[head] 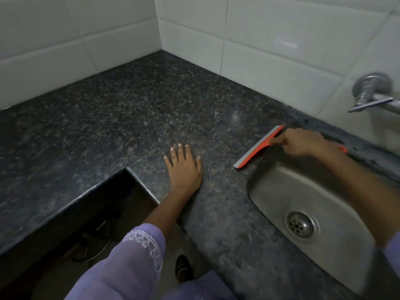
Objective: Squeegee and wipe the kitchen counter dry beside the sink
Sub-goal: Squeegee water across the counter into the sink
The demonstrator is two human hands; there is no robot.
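While your right hand (303, 142) grips the squeegee (258, 147) by its handle, the blade sits at the sink (270, 180) edge, lying along the rim's back-left corner, grey rubber strip facing out toward the open counter (129, 115). Head view only, so that's all you get.

Left hand (184, 167) is flat on the counter, fingers straight and spread, holding nothing, just left of the blade w/ a gap between.

Counter itself: dark speckled granite, running back to the tiled corner. Can't tell from here how wet it is; there's some sheen near the tap (372, 94) side but no clear puddles. No cloth visible, so the wipe step looks not yet started.

Risks, as I judge them:
- Blade tilted or only partly pressed = streaks left behind.
- Pulling toward your left hand = water shoved onto it or off the front edge, where the counter steps in.
- Blade end hanging over the sink rim could catch or skip.
- Back corner at the tiles is easy to miss.
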